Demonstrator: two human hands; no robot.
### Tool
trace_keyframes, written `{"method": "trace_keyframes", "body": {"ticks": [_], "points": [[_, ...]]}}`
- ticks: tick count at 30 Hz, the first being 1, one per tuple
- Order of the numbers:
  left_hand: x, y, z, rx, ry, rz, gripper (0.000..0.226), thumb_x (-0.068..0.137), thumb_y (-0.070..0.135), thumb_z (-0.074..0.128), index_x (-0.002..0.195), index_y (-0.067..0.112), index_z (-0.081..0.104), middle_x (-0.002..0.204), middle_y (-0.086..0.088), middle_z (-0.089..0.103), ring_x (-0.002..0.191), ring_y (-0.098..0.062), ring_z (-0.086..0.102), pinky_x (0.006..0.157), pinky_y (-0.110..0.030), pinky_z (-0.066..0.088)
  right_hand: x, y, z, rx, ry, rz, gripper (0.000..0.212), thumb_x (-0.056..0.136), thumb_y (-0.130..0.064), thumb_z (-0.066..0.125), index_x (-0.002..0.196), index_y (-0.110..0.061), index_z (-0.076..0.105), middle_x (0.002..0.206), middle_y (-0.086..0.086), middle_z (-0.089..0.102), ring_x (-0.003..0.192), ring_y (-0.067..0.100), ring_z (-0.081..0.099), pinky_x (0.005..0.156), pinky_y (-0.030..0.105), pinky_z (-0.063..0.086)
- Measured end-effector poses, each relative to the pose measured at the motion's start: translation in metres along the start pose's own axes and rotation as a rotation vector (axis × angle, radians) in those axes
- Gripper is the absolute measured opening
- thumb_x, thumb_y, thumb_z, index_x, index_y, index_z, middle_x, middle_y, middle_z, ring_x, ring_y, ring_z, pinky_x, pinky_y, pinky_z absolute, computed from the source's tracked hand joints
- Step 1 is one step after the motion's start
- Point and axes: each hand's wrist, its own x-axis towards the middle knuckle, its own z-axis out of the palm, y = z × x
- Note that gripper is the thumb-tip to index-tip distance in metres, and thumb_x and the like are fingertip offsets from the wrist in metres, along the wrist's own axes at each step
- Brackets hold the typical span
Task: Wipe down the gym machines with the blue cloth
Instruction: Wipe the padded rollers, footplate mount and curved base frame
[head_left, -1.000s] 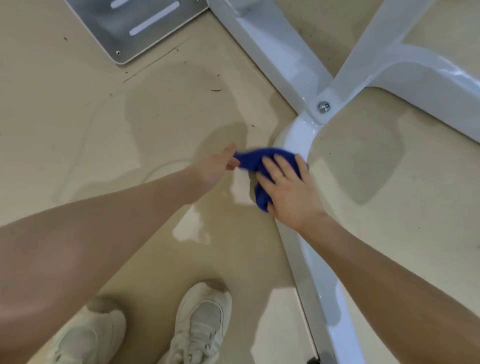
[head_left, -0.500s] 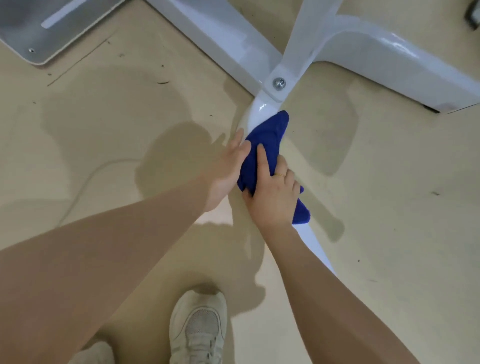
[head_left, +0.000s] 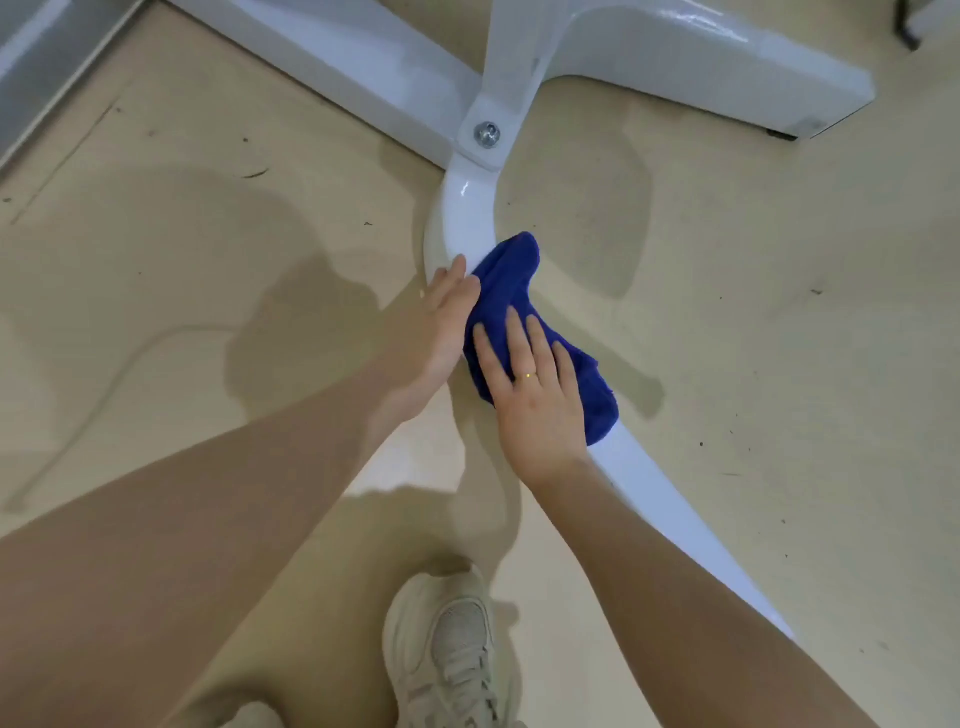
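Note:
A blue cloth (head_left: 511, 291) lies draped over the curved white floor bar (head_left: 465, 218) of a gym machine. My right hand (head_left: 535, 387) presses flat on the cloth with straight fingers, a ring on one finger. My left hand (head_left: 441, 322) rests with straight fingers against the cloth's left edge and the side of the bar. The part of the bar under the cloth and hands is hidden. Below my right wrist the bar (head_left: 670, 499) runs on toward the lower right.
The bar joins a bolted bracket (head_left: 487, 134) where wider white frame beams (head_left: 675, 57) cross at the top. A grey metal plate (head_left: 47, 57) lies at the top left. My shoe (head_left: 452, 649) stands on the beige floor below the hands.
The cloth and both hands have slid down the curved bar, away from the bolted bracket. My right hand now lies flatter on the cloth.

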Motion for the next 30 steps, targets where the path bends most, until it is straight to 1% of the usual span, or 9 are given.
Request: {"method": "trace_keyframes", "body": {"ticks": [3, 6, 9, 13, 16, 20, 24, 27, 30], "points": [[-0.01, -0.005, -0.002, 0.025, -0.016, -0.024, 0.063, 0.083, 0.06, 0.036, 0.142, 0.04, 0.029, 0.153, 0.018, 0.019, 0.14, -0.004, 0.022, 0.117, -0.039, 0.018, -0.062, 0.027, 0.0, -0.293, -0.31, -0.247, 0.059, 0.079, -0.019, 0.063, 0.136, -0.018, 0.049, 0.148, 0.0, 0.038, 0.137, 0.024, 0.029, 0.116, 0.046, -0.002], [-0.02, -0.01, 0.004, 0.081, -0.053, -0.012, 0.051, 0.095, 0.046, 0.033, 0.145, 0.036, 0.025, 0.155, 0.015, 0.011, 0.142, -0.005, 0.013, 0.109, -0.022, 0.001, -0.073, 0.045, -0.022, -0.532, -0.797, -0.502, 0.06, 0.098, -0.02, 0.038, 0.149, -0.007, 0.012, 0.158, 0.008, 0.008, 0.146, 0.024, 0.001, 0.101, 0.043, -0.024], [-0.021, -0.008, 0.014, 0.146, -0.072, -0.001, 0.048, 0.1, 0.037, 0.024, 0.147, 0.035, 0.018, 0.157, 0.013, 0.0, 0.143, -0.004, 0.007, 0.104, -0.02, 0.009, -0.028, 0.035, -0.026, -0.59, -0.606, -0.539, 0.057, 0.099, -0.029, 0.031, 0.151, -0.016, 0.01, 0.159, 0.001, 0.007, 0.146, 0.02, 0.001, 0.106, 0.046, -0.019], [-0.015, -0.007, 0.009, -0.071, -0.036, -0.14, 0.045, 0.096, 0.049, 0.035, 0.135, 0.028, 0.041, 0.134, 0.015, 0.046, 0.126, -0.008, 0.041, 0.097, -0.017, 0.031, 0.011, 0.014, -0.013, -0.296, -0.291, -0.286, 0.06, 0.078, -0.032, 0.061, 0.137, -0.026, 0.048, 0.144, -0.006, 0.044, 0.133, 0.02, 0.041, 0.113, 0.043, 0.023], [-0.015, -0.005, -0.001, -0.082, -0.043, -0.147, 0.057, 0.093, 0.053, 0.042, 0.142, 0.023, 0.037, 0.142, 0.013, 0.04, 0.132, -0.008, 0.036, 0.098, -0.018, 0.022, -0.023, 0.01, -0.015, -0.145, -0.26, -0.159, 0.061, 0.071, -0.015, 0.056, 0.132, -0.018, 0.054, 0.142, 0.005, 0.048, 0.127, 0.03, 0.046, 0.103, 0.047, 0.038], [-0.017, -0.007, 0.005, -0.062, -0.069, -0.142, 0.042, 0.095, 0.055, 0.033, 0.133, 0.041, 0.038, 0.136, 0.025, 0.04, 0.13, -0.008, 0.033, 0.096, -0.015, 0.023, -0.023, 0.028, -0.027, 0.125, -0.306, -0.11, 0.085, 0.062, -0.005, 0.065, 0.142, -0.012, 0.038, 0.146, 0.012, 0.04, 0.132, 0.032, 0.038, 0.101, 0.046, 0.039], [-0.013, -0.015, 0.007, -0.06, -0.001, -0.092, 0.057, 0.092, 0.06, 0.033, 0.143, 0.034, 0.032, 0.147, 0.017, 0.034, 0.133, -0.005, 0.034, 0.106, -0.023, 0.023, 0.047, 0.024, -0.034, 0.437, -0.453, 0.097, 0.109, 0.067, -0.019, 0.066, 0.15, -0.015, -0.005, 0.159, 0.003, 0.002, 0.146, 0.017, 0.007, 0.112, 0.036, 0.024], [-0.011, -0.017, 0.0, 0.112, -0.001, 0.005, 0.055, 0.09, 0.064, 0.023, 0.137, 0.039, 0.039, 0.143, 0.018, 0.04, 0.132, -0.005, 0.035, 0.114, -0.035, 0.021, 0.046, 0.015, -0.031, 0.463, -0.421, 0.2, 0.109, 0.069, -0.026, 0.067, 0.15, -0.019, -0.006, 0.158, -0.001, 0.004, 0.142, 0.018, 0.018, 0.105, 0.035, 0.027], [-0.011, -0.013, 0.0, 0.156, -0.045, 0.029, 0.053, 0.094, 0.059, 0.019, 0.142, 0.038, 0.03, 0.139, 0.023, 0.035, 0.126, 0.0, 0.035, 0.109, -0.024, 0.018, 0.021, 0.024, -0.033, 0.428, -0.404, 0.316, 0.102, 0.07, -0.029, 0.067, 0.15, -0.016, 0.004, 0.148, 0.001, 0.028, 0.126, 0.024, 0.038, 0.097, 0.036, 0.033]]}}
